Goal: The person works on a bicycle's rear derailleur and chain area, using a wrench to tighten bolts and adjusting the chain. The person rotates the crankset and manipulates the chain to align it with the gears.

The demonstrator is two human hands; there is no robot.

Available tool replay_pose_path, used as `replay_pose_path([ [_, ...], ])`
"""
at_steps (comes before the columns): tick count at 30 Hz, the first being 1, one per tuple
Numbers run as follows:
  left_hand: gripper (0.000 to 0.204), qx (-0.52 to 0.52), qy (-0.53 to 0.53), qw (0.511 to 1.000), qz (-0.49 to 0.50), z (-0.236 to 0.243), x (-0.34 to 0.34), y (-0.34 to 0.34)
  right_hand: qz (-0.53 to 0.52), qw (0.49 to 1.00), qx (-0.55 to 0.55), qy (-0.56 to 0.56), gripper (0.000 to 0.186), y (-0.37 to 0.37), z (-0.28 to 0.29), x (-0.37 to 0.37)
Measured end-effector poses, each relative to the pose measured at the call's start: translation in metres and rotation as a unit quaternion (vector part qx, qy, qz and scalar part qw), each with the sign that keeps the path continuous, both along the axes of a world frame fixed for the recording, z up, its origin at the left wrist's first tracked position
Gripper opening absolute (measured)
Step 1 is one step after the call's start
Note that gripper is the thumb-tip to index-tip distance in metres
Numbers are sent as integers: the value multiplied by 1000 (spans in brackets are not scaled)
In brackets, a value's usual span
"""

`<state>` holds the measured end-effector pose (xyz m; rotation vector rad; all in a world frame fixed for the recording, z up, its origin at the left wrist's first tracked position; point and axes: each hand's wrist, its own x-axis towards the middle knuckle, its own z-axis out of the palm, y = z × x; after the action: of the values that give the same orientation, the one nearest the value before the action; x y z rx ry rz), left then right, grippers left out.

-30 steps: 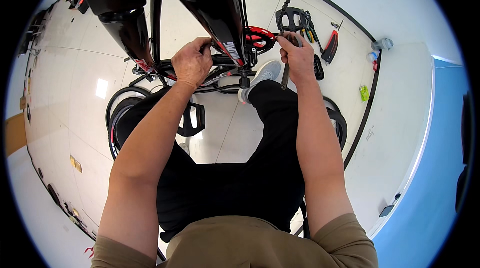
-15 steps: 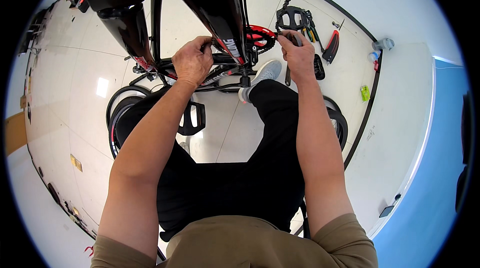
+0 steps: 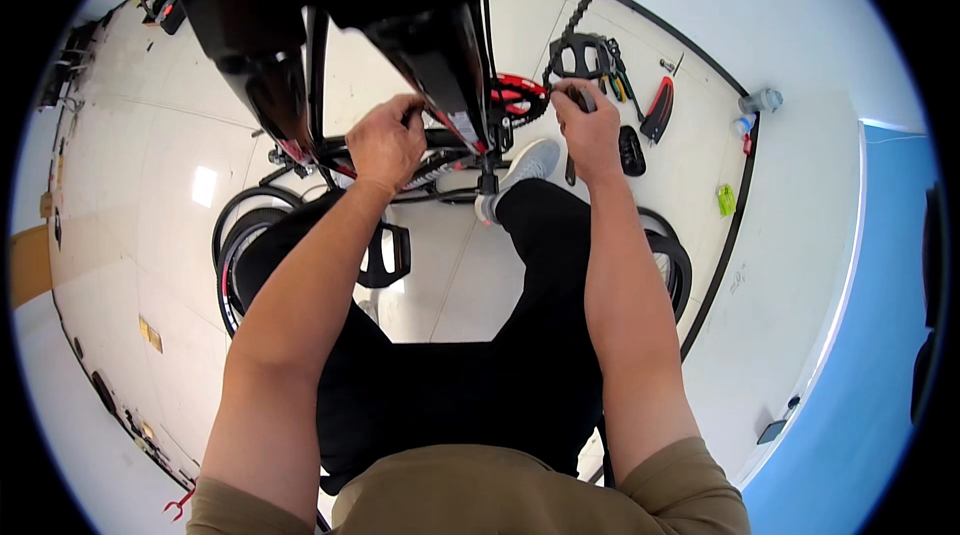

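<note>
The black bicycle frame (image 3: 440, 70) stands before me, with a red and black chainring (image 3: 520, 93) low at its right side. From the top of the view a dark chain (image 3: 585, 5) runs down to that chainring's right edge. My right hand (image 3: 592, 135) is closed round a slim dark hand tool (image 3: 571, 169), its thumb and fingertips at the chain's lower end; the tool's kind is unclear. Left of the frame tube, my left hand (image 3: 385, 145) is closed, fingertips pinched at the tube's edge. Whatever lies in that pinch is hidden.
A black pedal (image 3: 398, 255) sticks out below my left hand; another pedal (image 3: 580, 57) is beyond my right. Nearby lie a red and black knife-shaped tool (image 3: 657, 110) and a black oblong part (image 3: 631, 151). Wheels (image 3: 672, 270) flank my legs. Bottles (image 3: 762, 100) stand by the wall.
The whole view has shifted, so the bicycle and both hands sit slightly lower in it. Both hands keep nearly the same places beside the frame and chain.
</note>
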<state>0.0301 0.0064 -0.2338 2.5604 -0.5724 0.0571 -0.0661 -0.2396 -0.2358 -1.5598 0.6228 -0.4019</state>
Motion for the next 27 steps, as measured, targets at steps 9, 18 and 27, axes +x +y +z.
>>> replay_pose_path([
  [9, 31, -22, 16, 1000, 11, -23, 8, 4, 27, 999, -36, -5, 15, 7, 8, 2],
  [18, 22, 70, 59, 996, -10, -10, 5, 6, -4, 999, -35, 28, 18, 7, 11, 0],
  [27, 22, 33, 65, 997, -15, -11, 5, 3, -16, 999, -27, 20, 16, 6, 12, -1],
])
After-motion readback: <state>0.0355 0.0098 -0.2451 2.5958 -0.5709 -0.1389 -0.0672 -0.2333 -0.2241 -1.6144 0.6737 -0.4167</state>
